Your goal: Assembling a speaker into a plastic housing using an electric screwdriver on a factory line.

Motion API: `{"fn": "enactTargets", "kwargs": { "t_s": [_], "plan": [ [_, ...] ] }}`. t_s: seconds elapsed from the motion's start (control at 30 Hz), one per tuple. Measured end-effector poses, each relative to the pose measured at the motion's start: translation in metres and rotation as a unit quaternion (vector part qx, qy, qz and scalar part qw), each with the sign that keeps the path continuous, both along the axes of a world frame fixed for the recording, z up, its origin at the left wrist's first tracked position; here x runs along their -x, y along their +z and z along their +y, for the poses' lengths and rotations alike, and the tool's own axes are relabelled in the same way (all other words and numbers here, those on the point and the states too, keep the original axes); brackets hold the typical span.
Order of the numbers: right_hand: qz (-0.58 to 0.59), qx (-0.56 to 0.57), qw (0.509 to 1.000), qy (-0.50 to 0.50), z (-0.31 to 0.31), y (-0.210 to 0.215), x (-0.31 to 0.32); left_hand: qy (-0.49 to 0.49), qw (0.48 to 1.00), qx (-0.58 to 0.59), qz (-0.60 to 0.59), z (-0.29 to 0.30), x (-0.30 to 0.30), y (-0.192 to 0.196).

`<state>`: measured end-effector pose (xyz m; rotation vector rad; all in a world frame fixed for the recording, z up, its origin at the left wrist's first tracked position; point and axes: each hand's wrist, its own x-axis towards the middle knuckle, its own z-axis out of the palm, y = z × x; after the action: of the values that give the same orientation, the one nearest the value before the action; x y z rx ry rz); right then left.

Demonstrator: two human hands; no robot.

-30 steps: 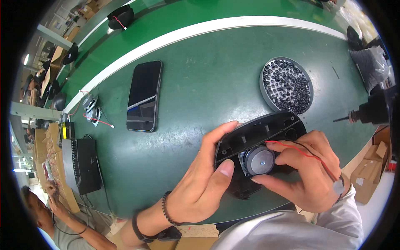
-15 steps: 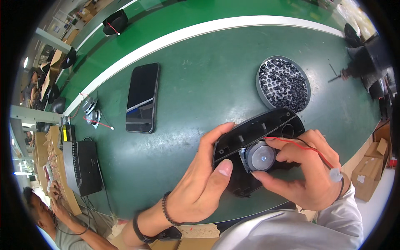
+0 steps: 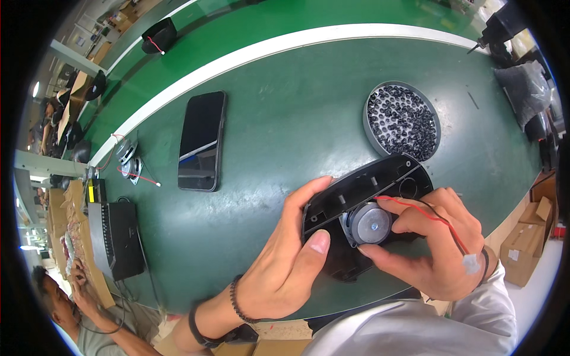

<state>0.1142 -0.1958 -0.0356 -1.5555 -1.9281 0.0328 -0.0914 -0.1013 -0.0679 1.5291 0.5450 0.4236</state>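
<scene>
My left hand point(image 3: 285, 261) grips a black plastic housing point(image 3: 380, 178) by its left end, thumb on the inner side and fingers round the outer edge. Inside the housing sits a round silver speaker point(image 3: 371, 223), slightly tilted. My right hand point(image 3: 442, 243) pinches that speaker between thumb and fingers. Red and dark wires point(image 3: 436, 216) run from it over the right hand's knuckles to a pale connector point(image 3: 472, 264) near the wrist. The speaker's underside is hidden.
A round tray point(image 3: 368, 127) of small black screws stands beyond the housing. Left of it lie a black phone point(image 3: 202, 142), two loose speakers point(image 3: 132, 167) and a black box point(image 3: 116, 240) with cables. A power screwdriver point(image 3: 499, 29) hangs far right. Someone point(image 3: 89, 302) sits at lower left.
The power screwdriver has swung up and away at the far right, uncovering a grey bag. The connector has slid slightly down over my right wrist. My grip on housing and speaker looks the same.
</scene>
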Motion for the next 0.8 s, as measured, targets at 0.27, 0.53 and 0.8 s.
{"fn": "enactTargets", "kwargs": {
  "t_s": [0.27,0.53,0.8],
  "plan": [
    [0.005,0.005,1.000,0.000,0.0002,-0.0011,-0.0007,0.001,1.000,0.018,0.002,-0.0005,-0.0006,-0.0003],
    [0.011,0.030,0.999,-0.005,-0.0016,0.0030,0.0003,0.008,0.999,0.038,0.008,-0.0022,-0.0004,0.0031],
    [0.033,0.041,0.998,-0.015,-0.0042,0.0023,-0.0002,0.011,0.999,0.000,0.030,-0.0021,-0.0003,0.0017]
  ]
}}
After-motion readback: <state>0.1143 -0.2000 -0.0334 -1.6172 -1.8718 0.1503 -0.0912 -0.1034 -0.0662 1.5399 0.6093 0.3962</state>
